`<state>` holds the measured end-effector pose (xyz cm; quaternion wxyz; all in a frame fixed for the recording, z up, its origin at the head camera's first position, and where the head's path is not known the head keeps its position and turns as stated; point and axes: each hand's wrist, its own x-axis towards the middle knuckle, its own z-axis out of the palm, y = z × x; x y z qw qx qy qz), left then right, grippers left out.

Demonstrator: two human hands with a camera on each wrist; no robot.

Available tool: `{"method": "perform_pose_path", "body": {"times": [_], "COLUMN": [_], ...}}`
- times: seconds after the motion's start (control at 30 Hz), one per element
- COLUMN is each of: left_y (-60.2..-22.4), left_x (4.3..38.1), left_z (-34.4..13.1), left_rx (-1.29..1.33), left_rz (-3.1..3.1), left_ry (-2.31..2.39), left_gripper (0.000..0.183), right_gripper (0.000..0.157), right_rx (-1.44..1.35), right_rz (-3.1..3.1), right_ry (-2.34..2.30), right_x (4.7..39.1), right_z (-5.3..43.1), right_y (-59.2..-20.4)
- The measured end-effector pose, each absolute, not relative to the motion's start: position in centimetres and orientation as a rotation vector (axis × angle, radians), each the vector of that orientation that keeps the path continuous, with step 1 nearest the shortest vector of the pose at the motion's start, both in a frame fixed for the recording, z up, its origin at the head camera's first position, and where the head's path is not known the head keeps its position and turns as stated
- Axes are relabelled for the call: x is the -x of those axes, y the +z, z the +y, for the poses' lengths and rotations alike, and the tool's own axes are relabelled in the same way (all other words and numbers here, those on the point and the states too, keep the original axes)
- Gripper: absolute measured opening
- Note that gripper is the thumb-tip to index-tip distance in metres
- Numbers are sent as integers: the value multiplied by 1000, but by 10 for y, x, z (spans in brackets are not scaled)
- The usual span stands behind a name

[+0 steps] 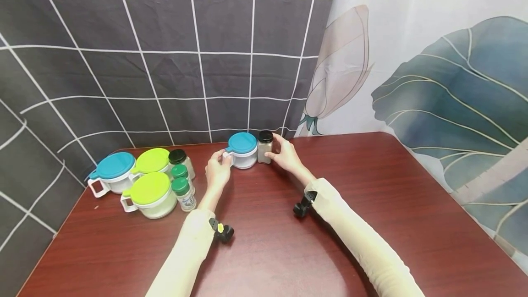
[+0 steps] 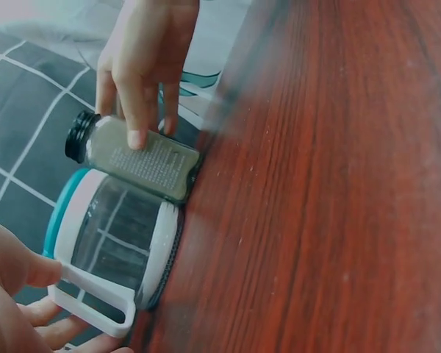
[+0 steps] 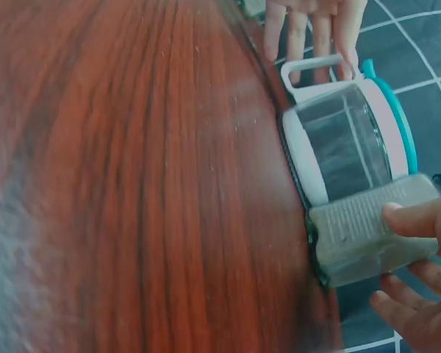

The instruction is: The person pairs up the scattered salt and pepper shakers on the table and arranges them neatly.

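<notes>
Your L grip [image 1: 217, 168] pinches the handle [image 2: 103, 283] of the blue-lid tub [image 1: 242, 151], thumb one side, fingers behind. Your R grip [image 1: 288, 156] is clamped on the blk-cap jar [image 1: 264, 151], thumb in front, fingers at back. Tub + jar upright side by side, approx. touching, nr back edge of the bench [image 1: 264, 242], w/ grid cloth [image 1: 224, 72] behind. To your L: 2nd blue-lid tub [image 1: 117, 171], 2 grn-lid tubs [image 1: 152, 189], 2nd blk-cap jar [image 1: 178, 156], 2 grn-cap btls [image 1: 181, 187], all grouped close. Blk cam on each wrist.
</notes>
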<state>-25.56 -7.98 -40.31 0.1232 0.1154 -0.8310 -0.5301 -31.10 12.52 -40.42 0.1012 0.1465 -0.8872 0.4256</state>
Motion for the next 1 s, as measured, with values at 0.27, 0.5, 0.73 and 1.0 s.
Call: {"method": "perform_pose_path", "body": {"times": [0.27, 0.5, 0.73, 1.0], "left_y": [-395, -385, -375, -366], "left_x": [249, 240, 234, 225], "left_z": [-81, -81, -78, -75], "left_rx": [-285, -286, -264, -219], "left_rz": [-2362, -2301, -2312, -2293], "left_ry": [-1582, -1594, -1606, -1657], "left_gripper": [36, 35, 36, 36], "right_gripper": [68, 70, 69, 68], "right_rx": [-381, -357, -381, -391], "right_rz": [-2571, -2560, -2491, -2450], "right_ry": [1376, 1273, 1255, 1270], "right_x": [305, 300, 295, 287], "right_z": [122, 123, 123, 121], "right_y": [-400, -395, -392, -387]}}
